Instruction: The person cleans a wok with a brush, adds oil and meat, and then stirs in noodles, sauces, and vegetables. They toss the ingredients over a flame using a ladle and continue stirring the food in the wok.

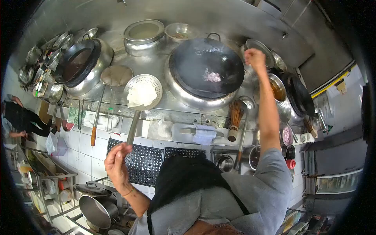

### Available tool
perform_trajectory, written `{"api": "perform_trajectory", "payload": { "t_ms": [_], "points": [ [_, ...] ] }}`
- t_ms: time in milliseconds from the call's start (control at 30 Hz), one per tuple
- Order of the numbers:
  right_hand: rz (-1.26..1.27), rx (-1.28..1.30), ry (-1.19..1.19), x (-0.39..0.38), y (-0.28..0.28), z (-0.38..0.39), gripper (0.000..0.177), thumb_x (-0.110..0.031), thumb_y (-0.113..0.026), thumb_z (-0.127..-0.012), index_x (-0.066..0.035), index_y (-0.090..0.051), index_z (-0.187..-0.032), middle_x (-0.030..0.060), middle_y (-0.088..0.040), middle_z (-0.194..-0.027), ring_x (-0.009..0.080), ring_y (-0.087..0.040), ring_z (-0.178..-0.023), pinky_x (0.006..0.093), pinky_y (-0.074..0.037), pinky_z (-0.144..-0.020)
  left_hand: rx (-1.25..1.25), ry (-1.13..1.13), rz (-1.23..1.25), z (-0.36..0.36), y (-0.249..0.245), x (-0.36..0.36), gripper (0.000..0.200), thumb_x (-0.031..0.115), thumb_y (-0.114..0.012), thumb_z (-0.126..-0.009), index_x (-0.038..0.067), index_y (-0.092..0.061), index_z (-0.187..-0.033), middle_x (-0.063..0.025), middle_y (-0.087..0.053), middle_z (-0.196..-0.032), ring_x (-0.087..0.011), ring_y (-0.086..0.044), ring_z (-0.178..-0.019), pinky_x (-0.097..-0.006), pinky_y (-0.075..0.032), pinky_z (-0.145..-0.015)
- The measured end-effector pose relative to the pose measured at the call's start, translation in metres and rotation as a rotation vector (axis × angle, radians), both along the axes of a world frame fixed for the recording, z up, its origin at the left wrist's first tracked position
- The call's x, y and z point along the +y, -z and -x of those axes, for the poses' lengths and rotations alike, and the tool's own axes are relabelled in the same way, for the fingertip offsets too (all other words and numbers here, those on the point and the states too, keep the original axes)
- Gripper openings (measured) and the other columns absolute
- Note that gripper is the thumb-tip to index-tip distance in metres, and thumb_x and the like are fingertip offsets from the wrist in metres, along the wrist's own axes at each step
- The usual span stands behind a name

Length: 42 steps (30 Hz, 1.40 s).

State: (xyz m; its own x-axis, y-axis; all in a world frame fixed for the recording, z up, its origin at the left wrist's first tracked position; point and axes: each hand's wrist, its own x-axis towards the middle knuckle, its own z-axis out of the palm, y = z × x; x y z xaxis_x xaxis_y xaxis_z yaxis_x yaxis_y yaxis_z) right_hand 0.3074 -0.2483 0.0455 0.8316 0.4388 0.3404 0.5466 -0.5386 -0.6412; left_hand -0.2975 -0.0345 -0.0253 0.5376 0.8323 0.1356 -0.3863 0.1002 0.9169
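Note:
My left hand (116, 164) is closed at the near end of the long handle of a perforated skimmer (135, 127). A white mass (141, 93) lies in the skimmer's bowl. My right hand (255, 59) is stretched forward over a round metal container (263, 47) to the right of the big wok. Its fingers are drawn together, and whatever is between them is hidden. In the large black wok (192, 58), on the middle burner, sits a small clump of pale pinkish pieces (212, 76). Haze hangs over the wok.
A bamboo brush (234, 119) and a ladle (246, 102) lie right of the wok. A wire strainer (116, 75) with a wooden handle rests left of the skimmer. Another wok (78, 62) stands left, a lidded pot (144, 33) behind. Another person (25, 117) is far left.

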Motion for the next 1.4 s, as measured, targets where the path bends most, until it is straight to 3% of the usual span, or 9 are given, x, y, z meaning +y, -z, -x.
{"api": "perform_trajectory", "payload": {
  "t_ms": [100,200,233,267,633,867,1067,1200,1400],
  "points": [
    [-0.274,-0.139,0.153,0.011,-0.056,0.057,0.009,-0.010,-0.065,-0.084,-0.004,-0.069,-0.090,0.0055,-0.067,-0.074,0.0108,-0.060,-0.061,0.0258,-0.048,-0.052,-0.004,-0.107,0.089,0.028,0.017,0.012,0.021,0.008,-0.056,-0.092,-0.003,-0.063,-0.109,-0.0171,-0.064,-0.110,-0.0267,-0.066,-0.093,-0.0385,-0.054,-0.084],
    [-0.361,-0.217,0.196,0.011,-0.036,0.094,0.009,-0.011,-0.065,-0.085,-0.004,-0.069,-0.089,0.0053,-0.067,-0.075,0.0102,-0.061,-0.063,0.0249,-0.047,-0.052,-0.008,-0.075,0.137,0.027,0.030,0.021,0.021,0.007,-0.056,-0.092,-0.003,-0.063,-0.109,-0.0165,-0.065,-0.109,-0.0263,-0.066,-0.093,-0.0374,-0.054,-0.083],
    [-0.354,-0.115,0.130,0.009,-0.013,0.099,0.011,-0.013,-0.065,-0.086,-0.003,-0.069,-0.090,0.0075,-0.066,-0.074,0.0115,-0.061,-0.063,0.0267,-0.048,-0.054,-0.005,-0.048,0.157,0.023,0.032,0.023,0.021,0.007,-0.056,-0.092,-0.003,-0.063,-0.109,-0.0166,-0.065,-0.108,-0.0265,-0.066,-0.093,-0.0372,-0.055,-0.082],
    [-0.066,-0.263,0.067,0.008,0.000,0.125,0.014,-0.014,-0.065,-0.086,-0.002,-0.070,-0.092,0.0106,-0.066,-0.075,0.0148,-0.061,-0.063,0.0298,-0.049,-0.059,0.019,-0.023,0.143,0.011,0.026,0.023,0.021,0.007,-0.056,-0.092,-0.003,-0.064,-0.109,-0.0169,-0.065,-0.108,-0.0267,-0.066,-0.093,-0.0364,-0.055,-0.082],
    [-0.267,0.523,0.204,-0.065,0.127,0.291,0.018,-0.014,-0.063,-0.090,0.002,-0.066,-0.098,0.0020,-0.062,-0.072,0.0072,-0.055,-0.056,0.0211,-0.044,-0.047,0.328,0.725,-0.153,-0.089,0.020,-0.009,0.021,0.010,-0.057,-0.093,-0.001,-0.067,-0.108,-0.0102,-0.068,-0.101,-0.0168,-0.063,-0.094,-0.0266,-0.048,-0.084],
    [-0.282,0.458,0.187,-0.063,0.129,0.330,0.015,-0.011,-0.062,-0.089,0.003,-0.067,-0.095,0.0045,-0.063,-0.074,0.0093,-0.058,-0.062,0.0229,-0.046,-0.051,0.270,1.130,-0.500,-0.143,0.013,-0.045,0.028,0.020,-0.055,-0.095,0.000,-0.063,-0.114,-0.0139,-0.067,-0.107,-0.0221,-0.063,-0.098,-0.0297,-0.047,-0.087],
    [-0.176,0.253,0.203,-0.090,0.141,0.365,0.013,-0.006,-0.066,-0.083,0.002,-0.068,-0.093,0.0169,-0.067,-0.083,0.0240,-0.065,-0.069,0.0317,-0.050,-0.061,0.255,1.288,-0.663,-0.188,0.016,-0.065,0.029,0.017,-0.055,-0.093,-0.002,-0.062,-0.112,-0.0180,-0.063,-0.115,-0.0302,-0.062,-0.103,-0.0340,-0.047,-0.090],
    [-0.143,0.162,0.353,-0.137,0.149,0.409,0.012,-0.006,-0.063,-0.082,0.002,-0.068,-0.091,0.0189,-0.066,-0.084,0.0324,-0.065,-0.077,0.0388,-0.051,-0.070,0.351,1.160,-0.819,-0.228,0.016,-0.074,0.034,0.020,-0.053,-0.094,-0.003,-0.060,-0.118,-0.0182,-0.061,-0.121,-0.0277,-0.056,-0.115,-0.0343,-0.043,-0.096],
    [-0.200,0.183,0.787,-0.203,0.160,0.503,0.015,-0.009,-0.062,-0.087,0.004,-0.066,-0.091,0.0158,-0.066,-0.082,0.0267,-0.065,-0.074,0.0348,-0.051,-0.065,0.432,1.450,-0.646,-0.264,0.029,-0.112,0.037,0.022,-0.053,-0.097,-0.003,-0.056,-0.124,-0.0123,-0.062,-0.117,-0.0180,-0.057,-0.107,-0.0295,-0.043,-0.093]
  ]
}}
